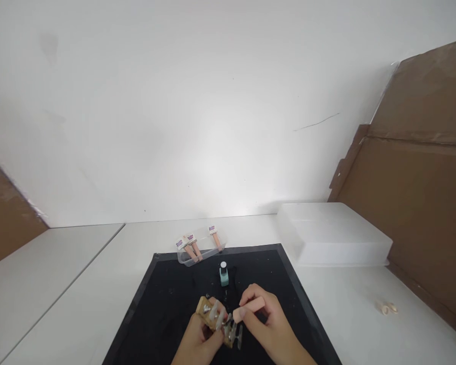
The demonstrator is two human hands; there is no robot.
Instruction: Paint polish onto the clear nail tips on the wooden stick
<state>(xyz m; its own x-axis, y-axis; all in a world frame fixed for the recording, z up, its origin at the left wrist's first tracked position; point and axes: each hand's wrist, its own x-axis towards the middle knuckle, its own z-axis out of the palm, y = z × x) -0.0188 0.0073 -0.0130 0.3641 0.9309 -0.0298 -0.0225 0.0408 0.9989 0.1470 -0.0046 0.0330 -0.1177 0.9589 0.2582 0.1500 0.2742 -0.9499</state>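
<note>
My left hand (pixel 201 339) is closed around a wooden nail-tip stand (pixel 203 304), held tilted over the black mat. Several greyish false nails (pixel 220 319) stick out from its side on small metal posts. Between the thumb and fingers of my right hand (pixel 271 324) is a pale pink stick (pixel 255 304). The stick's near end is close to the false nails; whether it touches them I cannot tell. A teal nail polish bottle (pixel 224 278) with a dark, white-topped cap stands upright just beyond both hands.
Behind the bottle, a clear plastic tray (pixel 190 262) holds several pink sticks (pixel 217 242) with printed labels. A white plastic bin (pixel 342 251) lies at the right. Small beige rings (pixel 384 308) rest on the white table. The black mat (pixel 163 299) lies beneath my hands; cardboard (pixel 410 213) stands at the right side.
</note>
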